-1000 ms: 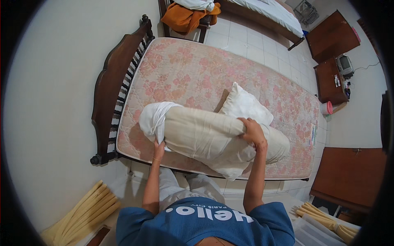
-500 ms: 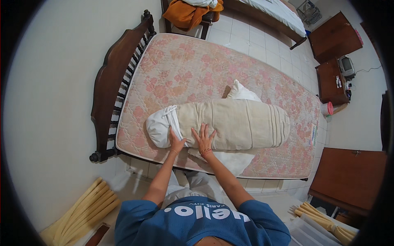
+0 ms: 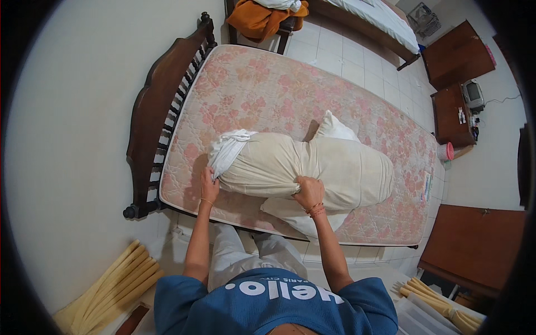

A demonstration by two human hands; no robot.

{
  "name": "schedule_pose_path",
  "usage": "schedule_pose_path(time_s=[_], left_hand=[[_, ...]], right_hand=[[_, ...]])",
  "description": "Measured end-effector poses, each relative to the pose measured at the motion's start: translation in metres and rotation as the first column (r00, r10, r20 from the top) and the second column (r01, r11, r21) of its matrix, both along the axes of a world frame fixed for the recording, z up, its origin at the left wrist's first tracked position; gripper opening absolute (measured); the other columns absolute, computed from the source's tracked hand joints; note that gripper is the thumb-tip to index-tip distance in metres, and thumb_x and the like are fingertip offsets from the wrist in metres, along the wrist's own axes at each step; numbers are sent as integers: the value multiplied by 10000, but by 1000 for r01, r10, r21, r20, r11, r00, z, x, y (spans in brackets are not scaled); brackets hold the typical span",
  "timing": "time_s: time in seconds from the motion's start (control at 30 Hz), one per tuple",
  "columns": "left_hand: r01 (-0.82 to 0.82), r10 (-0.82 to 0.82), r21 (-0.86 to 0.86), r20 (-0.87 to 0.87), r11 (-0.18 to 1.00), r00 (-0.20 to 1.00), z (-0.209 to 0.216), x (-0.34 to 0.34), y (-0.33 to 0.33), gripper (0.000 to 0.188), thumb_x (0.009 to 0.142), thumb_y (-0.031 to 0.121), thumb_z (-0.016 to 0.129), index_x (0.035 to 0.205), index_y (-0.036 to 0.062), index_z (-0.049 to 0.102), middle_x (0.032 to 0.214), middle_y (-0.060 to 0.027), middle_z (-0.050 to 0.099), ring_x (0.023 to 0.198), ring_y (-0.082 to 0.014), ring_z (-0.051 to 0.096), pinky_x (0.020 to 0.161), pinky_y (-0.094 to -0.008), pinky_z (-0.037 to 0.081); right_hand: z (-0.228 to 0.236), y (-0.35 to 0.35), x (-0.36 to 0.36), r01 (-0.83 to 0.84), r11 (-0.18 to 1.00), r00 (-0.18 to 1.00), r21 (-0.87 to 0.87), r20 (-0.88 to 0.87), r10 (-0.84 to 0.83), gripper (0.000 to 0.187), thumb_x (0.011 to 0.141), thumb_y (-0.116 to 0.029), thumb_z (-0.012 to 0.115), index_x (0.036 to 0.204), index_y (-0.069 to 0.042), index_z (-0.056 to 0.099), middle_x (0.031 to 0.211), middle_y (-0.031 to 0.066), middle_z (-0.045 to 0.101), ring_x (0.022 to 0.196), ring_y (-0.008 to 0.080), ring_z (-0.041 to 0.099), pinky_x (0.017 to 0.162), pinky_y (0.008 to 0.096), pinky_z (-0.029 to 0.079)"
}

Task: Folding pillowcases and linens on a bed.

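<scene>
A long cream-covered bolster (image 3: pixel 352 173) lies lengthwise on a bare floral mattress (image 3: pixel 251 84). Its left end is wrapped in bunched white cloth (image 3: pixel 230 149). My left hand (image 3: pixel 209 185) pinches the near edge of that white cloth. With a closed fist, my right hand (image 3: pixel 309 192) grips the cream cover near the bolster's middle, pulling folds toward it. Beneath the bolster lies a white pillow (image 3: pixel 304 219), sticking out on the near side; a white corner (image 3: pixel 336 127) also shows on the far side. The bolster hides what joins them.
A dark wooden headboard (image 3: pixel 162 95) stands at the left. Rolled yellowish lengths (image 3: pixel 120 285) lean at lower left, with similar ones (image 3: pixel 441 304) at lower right. Orange cloth (image 3: pixel 262 19) lies on a chair beyond the bed. A pink bin (image 3: pixel 445 151) stands right of the mattress.
My left hand has moved left to the white cloth's edge, and the right hand has closed on the cover and shifted right. The white end is now bunched and twisted; the cover is creased.
</scene>
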State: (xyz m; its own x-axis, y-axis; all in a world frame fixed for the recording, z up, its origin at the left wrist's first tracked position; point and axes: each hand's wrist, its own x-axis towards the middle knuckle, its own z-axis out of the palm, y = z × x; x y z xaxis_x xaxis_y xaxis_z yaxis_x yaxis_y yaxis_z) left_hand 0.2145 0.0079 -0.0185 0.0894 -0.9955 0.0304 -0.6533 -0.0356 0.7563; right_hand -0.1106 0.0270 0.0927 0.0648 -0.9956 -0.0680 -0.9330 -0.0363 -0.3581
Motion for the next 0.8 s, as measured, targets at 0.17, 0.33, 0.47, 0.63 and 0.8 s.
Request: schedule_pose_path(time_s=[0.17,0.33,0.47,0.63,0.8], left_hand=[[-166,157,-52,-143,985,977,-22,2,-23,384,638,-61,523,1007,22,456,966,-175,502,885,-338,485,812,-382,378],[-272,278,-103,47,957,959,-65,17,-18,259,645,-56,513,896,5,540,865,-158,566,789,-279,536,729,-326,422],[-379,380,39,-164,925,910,-72,16,-30,151,650,-58,489,769,1,561,695,-114,568,672,-212,534,658,-290,432],[-421,424,80,-315,903,849,-100,29,-56,137,655,-57,474,752,-8,557,681,-90,572,646,-173,529,642,-272,433],[-464,454,16,-234,886,860,-121,31,-81,159,653,-41,464,776,-23,563,753,-89,608,688,-163,522,654,-266,428]], right_hand=[[-6,23,-2,6,992,999,124,-38,-2,237,524,-172,683,752,-148,625,680,72,616,657,259,600,573,389,429],[-7,46,1,21,999,1000,50,-13,-20,146,554,-167,661,688,-142,608,632,82,602,608,265,597,544,382,439],[2,50,-3,-1,998,999,59,-34,3,94,573,-157,637,639,-129,576,589,77,586,560,264,589,496,378,441],[33,55,-8,6,997,999,73,-48,-2,81,583,-137,615,663,-148,604,597,78,600,563,249,599,495,370,447],[42,59,-22,70,991,993,117,-104,-58,106,549,-124,611,652,-137,591,593,74,592,570,278,591,493,385,442]])
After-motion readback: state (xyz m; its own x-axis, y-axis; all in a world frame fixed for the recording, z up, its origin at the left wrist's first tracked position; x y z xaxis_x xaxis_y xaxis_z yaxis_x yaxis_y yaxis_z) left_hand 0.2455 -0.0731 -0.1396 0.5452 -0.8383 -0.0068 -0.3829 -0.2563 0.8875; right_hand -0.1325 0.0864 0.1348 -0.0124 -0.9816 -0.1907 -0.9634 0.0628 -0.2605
